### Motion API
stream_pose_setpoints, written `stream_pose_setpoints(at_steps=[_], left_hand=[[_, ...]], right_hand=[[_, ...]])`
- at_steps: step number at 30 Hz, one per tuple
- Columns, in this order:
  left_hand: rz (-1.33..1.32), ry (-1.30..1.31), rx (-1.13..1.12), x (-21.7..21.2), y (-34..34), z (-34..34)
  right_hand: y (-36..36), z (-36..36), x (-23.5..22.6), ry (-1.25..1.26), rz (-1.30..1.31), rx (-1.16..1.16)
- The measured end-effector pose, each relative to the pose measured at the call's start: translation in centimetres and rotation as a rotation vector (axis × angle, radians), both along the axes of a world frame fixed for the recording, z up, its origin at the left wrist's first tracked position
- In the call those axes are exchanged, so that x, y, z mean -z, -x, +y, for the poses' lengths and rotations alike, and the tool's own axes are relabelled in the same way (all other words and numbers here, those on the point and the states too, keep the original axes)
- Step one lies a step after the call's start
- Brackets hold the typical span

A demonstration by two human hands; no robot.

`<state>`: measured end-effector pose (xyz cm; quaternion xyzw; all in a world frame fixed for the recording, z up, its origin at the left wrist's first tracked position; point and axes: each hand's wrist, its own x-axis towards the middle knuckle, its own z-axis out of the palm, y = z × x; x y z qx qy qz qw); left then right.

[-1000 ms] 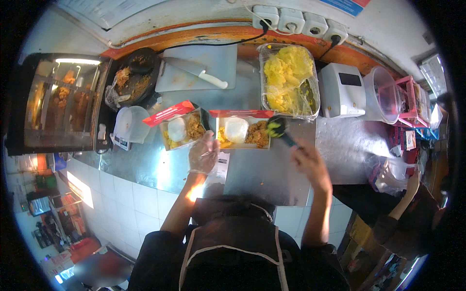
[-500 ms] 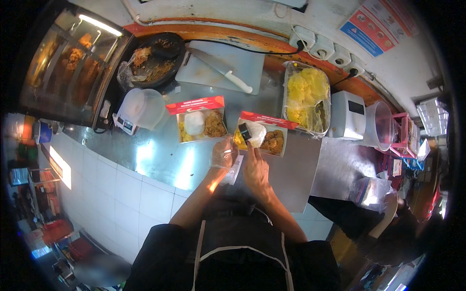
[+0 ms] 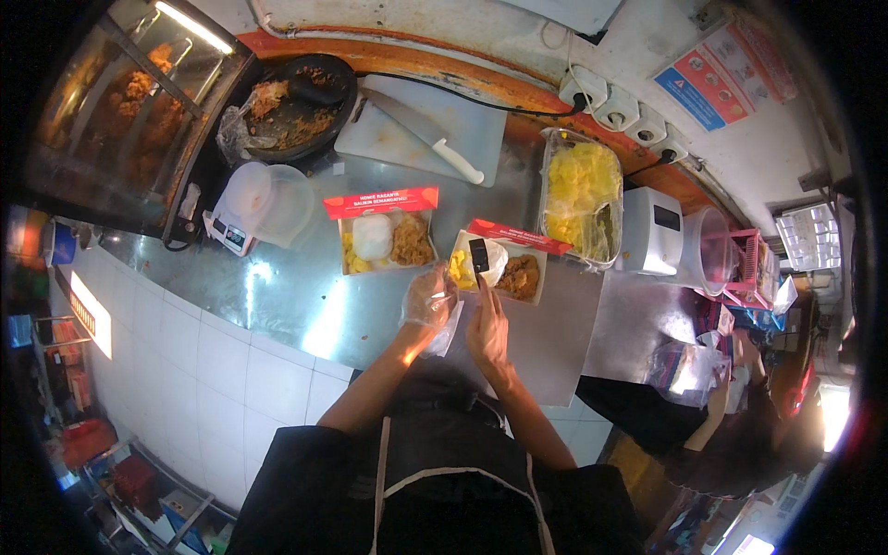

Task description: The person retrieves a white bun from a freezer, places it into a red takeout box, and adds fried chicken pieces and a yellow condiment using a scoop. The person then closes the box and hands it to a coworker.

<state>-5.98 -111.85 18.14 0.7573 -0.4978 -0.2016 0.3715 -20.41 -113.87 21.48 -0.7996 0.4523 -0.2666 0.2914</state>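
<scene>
My right hand (image 3: 487, 331) grips the thin handle of a small black flat-headed tool (image 3: 479, 256), whose exact kind I cannot make out. The tool's head is over the white rice mound in the right food box (image 3: 525, 289), which has a raised red lid flap, yellow food and a brown fried piece. Just left, my left hand (image 3: 429, 298), in a clear plastic glove, has its fingers curled; what they hold is hidden. A white sheet or packet (image 3: 448, 335) shows beneath it. Beyond that hand stands a similar box (image 3: 384, 268) with rice and fried food.
At the back are a black mortar (image 3: 319, 125), a cutting board (image 3: 393, 148) with a knife (image 3: 425, 139), and a tray of yellow food (image 3: 583, 194). A scale (image 3: 231, 233) stands left, beside a glass display case (image 3: 139, 120). Another person (image 3: 740, 416) handles plastic packets at right.
The black tool's head stands more upright over the rice, and more of its handle shows. My left hand stays by the box. The view has shifted slightly; the other person's hands have moved.
</scene>
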Motion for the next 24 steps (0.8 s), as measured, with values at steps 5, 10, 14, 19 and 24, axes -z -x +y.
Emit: stream_pose_setpoints(at_steps=[5, 10, 14, 19, 24], left_hand=[[0.035, -0.064, -0.025, 0.4, 0.0, 0.0], [0.125, -0.028, -0.047, 3.0, 0.5, 0.0], [0.159, 0.050, -0.152, 6.5, 1.1, -0.8], [0.049, 0.038, -0.012, 4.5, 0.1, 0.8], [0.018, -0.055, 0.069, -0.3, -0.8, 0.2]], right_hand=[[0.0, 0.4, -1.1, -0.123, 0.311, -0.011], [0.2, 0.1, -0.6, -0.091, 0.200, -0.003], [0.9, -0.2, 0.2, -0.016, -0.133, -0.014], [1.4, 0.8, -0.1, -0.059, 0.268, -0.012], [0.3, 1.3, -0.5, -0.007, 0.355, -0.011]])
